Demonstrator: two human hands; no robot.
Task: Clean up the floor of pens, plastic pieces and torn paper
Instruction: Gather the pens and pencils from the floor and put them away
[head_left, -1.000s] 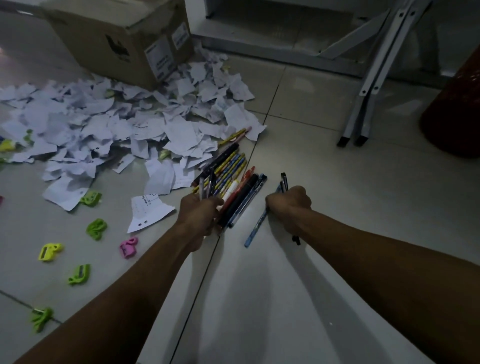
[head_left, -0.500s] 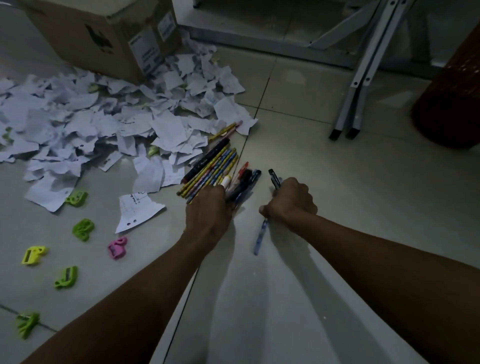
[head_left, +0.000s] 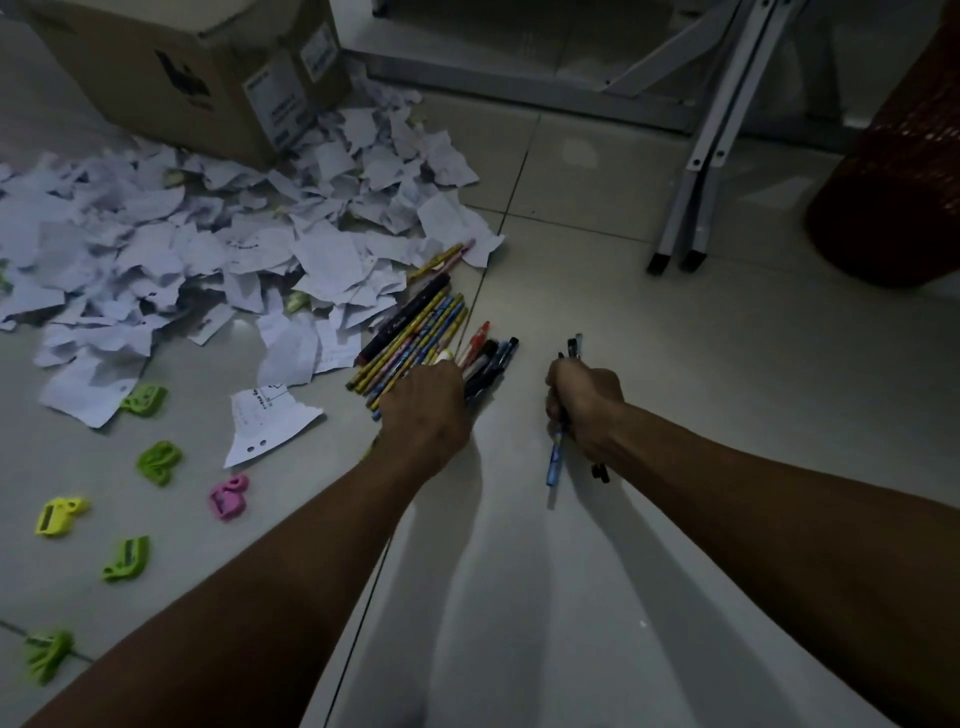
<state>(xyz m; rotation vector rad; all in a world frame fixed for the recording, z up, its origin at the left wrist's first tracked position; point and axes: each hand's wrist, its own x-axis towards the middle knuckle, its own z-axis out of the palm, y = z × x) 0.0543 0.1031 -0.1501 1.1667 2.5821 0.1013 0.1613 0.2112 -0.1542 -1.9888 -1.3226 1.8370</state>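
A row of pens and pencils (head_left: 415, 332) lies on the tiled floor at the centre. My left hand (head_left: 426, 410) rests palm down on the near ends of that row, its fingers curled over them. My right hand (head_left: 584, 410) is closed around a small bunch of pens (head_left: 556, 457), whose tips stick out above and below the fist. A big heap of torn paper (head_left: 208, 244) spreads across the left half of the floor. Green, yellow and pink plastic pieces (head_left: 158, 460) lie scattered at the lower left.
A cardboard box (head_left: 208, 67) stands behind the paper heap. White metal folding legs (head_left: 696, 171) rise at the upper right, beside a dark red basket (head_left: 893, 171). Bare tiles stretch between and below my arms.
My left hand has gone from gripping upright pens to pressing flat on the row. My right hand moved slightly right with its bunch, now apart from the row.
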